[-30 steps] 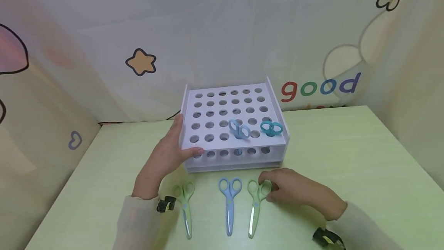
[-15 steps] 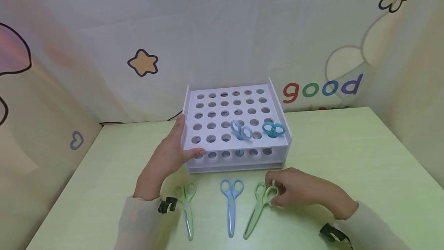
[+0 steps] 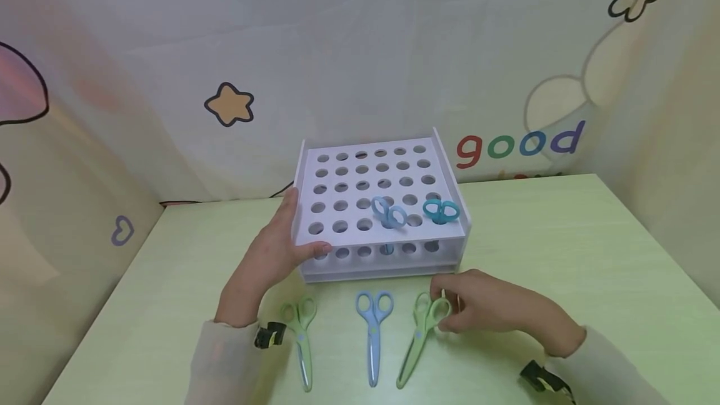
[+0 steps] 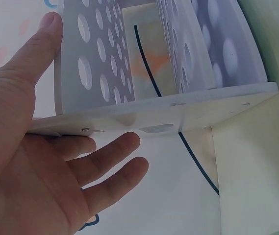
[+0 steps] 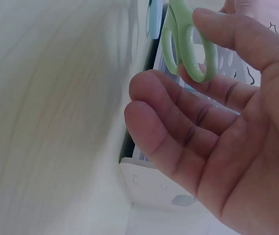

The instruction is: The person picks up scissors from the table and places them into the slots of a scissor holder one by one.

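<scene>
My right hand (image 3: pixel 484 302) pinches one ring of green scissors (image 3: pixel 417 339) between thumb and forefinger. Their blade points toward the front of the table. In the right wrist view, the thumb and forefinger meet at the green scissors' handle (image 5: pixel 200 58), while the other fingers curl loosely without it. At the left end of a white rack (image 3: pixel 343 208) with rows of round holes, my left hand (image 3: pixel 270 255) grips the side panel, thumb over the front edge. Light-blue scissors (image 3: pixel 389 212) and teal scissors (image 3: pixel 441 210) stand in the rack, handles up.
Blue scissors (image 3: pixel 374 336) lie in front of the rack, left of the held pair. Other green scissors (image 3: pixel 302 336) lie beside my left wrist. A patterned cloth (image 3: pixel 360 55) hangs behind the pale green table (image 3: pixel 562 255).
My right hand has moved slightly right, and the green scissors in it have turned, their handle swinging right. My left hand stays on the rack.
</scene>
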Demonstrator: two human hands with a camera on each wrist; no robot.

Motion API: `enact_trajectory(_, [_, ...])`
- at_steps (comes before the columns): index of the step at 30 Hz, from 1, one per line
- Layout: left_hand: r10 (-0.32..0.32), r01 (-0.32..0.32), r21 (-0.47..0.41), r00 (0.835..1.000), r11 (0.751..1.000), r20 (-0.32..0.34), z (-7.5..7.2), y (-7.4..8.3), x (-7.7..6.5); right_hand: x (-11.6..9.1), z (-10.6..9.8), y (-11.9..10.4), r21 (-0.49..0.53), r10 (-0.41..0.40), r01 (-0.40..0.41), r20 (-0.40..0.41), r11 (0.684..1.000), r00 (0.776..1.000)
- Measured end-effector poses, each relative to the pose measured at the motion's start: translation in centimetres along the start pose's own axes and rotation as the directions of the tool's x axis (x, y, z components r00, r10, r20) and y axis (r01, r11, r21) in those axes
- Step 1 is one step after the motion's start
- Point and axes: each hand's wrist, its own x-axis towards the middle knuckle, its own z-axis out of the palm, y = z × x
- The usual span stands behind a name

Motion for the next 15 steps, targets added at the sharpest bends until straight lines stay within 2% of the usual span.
enact_trajectory(8, [0.008, -0.008, -0.024, 1.0, 1.0, -0.005, -0.1, 0.1, 0.0, -0.3, -0.3, -0.7, 0.012, -0.045, 0.045, -0.02, 0.999, 0.999])
enact_trajectory(15, [0.015, -0.015, -0.033, 1.0, 0.999, -0.002, 0.1, -0.3, -0.2, -0.9, -0.4, -2.1, 0.165, -0.096, 0.108, -0.075, 0.98, 0.993])
